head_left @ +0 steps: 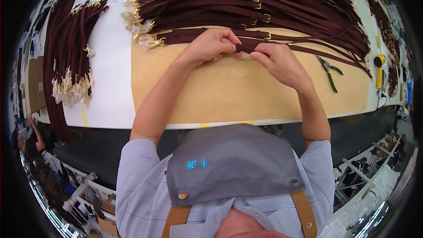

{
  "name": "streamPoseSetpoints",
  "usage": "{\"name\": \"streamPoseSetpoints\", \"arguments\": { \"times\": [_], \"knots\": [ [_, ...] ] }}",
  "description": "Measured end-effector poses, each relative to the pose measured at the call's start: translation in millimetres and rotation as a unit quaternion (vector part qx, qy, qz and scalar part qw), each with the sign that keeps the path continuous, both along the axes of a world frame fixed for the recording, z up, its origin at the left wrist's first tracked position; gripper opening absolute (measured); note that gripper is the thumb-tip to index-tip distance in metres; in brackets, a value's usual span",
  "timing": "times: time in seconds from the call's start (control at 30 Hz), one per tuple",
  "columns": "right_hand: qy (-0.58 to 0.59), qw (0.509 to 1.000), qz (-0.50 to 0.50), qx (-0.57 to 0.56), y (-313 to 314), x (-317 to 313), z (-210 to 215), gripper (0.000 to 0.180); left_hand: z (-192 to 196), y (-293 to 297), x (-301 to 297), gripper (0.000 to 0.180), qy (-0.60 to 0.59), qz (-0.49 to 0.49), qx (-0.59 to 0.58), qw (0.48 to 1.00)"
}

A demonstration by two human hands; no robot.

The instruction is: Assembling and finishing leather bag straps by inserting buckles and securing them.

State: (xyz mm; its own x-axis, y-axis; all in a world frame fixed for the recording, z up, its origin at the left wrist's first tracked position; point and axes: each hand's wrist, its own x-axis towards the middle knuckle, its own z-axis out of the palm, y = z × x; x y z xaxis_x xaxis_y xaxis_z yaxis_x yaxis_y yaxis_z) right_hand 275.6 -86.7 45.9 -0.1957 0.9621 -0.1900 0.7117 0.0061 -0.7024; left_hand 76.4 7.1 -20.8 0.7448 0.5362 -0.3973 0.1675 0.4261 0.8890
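We're having wide open paper [246,92] btwn the forearms, below our L hand [213,46] and R hand [282,61], running toward the table's [112,92] near edge. A held strap [245,49] is bridging the hands; the strap pile [198,9] is blocking the far side. Pliers [327,67] are lying R of the R wrist, w/ a yellow tool [379,77] sitting farther out. On L, white tabletop is leaving a lane btwn pile & bunch [79,35].

A paper sheet [246,88] is lying on the table [110,101]. A row of straps [198,12] is covering the sheet's far part, just beyond the left hand [214,46] and right hand [280,61]. A strap bundle [82,35] is lying left of the sheet. Pliers [326,67] are resting right of the right hand; a handled tool [379,71] is lying farther right.
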Motion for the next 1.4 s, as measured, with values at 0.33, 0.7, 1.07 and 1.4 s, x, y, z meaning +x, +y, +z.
{"name": "streamPoseSetpoints", "arguments": {
  "times": [0.33, 0.7, 1.07, 1.4],
  "knots": [
    [-0.089, 0.995, -0.042, 0.030, 3, -2, -10, 0.025, -4, 0, 0, 0.011, -0.001, -0.026, 0.026, 0.999],
    [-0.045, 0.995, -0.084, -0.011, 1, -5, -14, 0.020, -5, -6, 1, 0.012, -0.007, -0.024, 0.014, 1.000],
    [0.010, 0.999, -0.014, 0.043, 19, -3, -22, 0.013, -23, -6, 1, 0.013, -0.032, -0.027, 0.109, 0.993],
    [0.139, 0.987, -0.082, -0.018, 15, -1, -41, 0.008, -2, -12, -5, 0.016, 0.019, -0.032, 0.166, 0.985]
  ]
}}
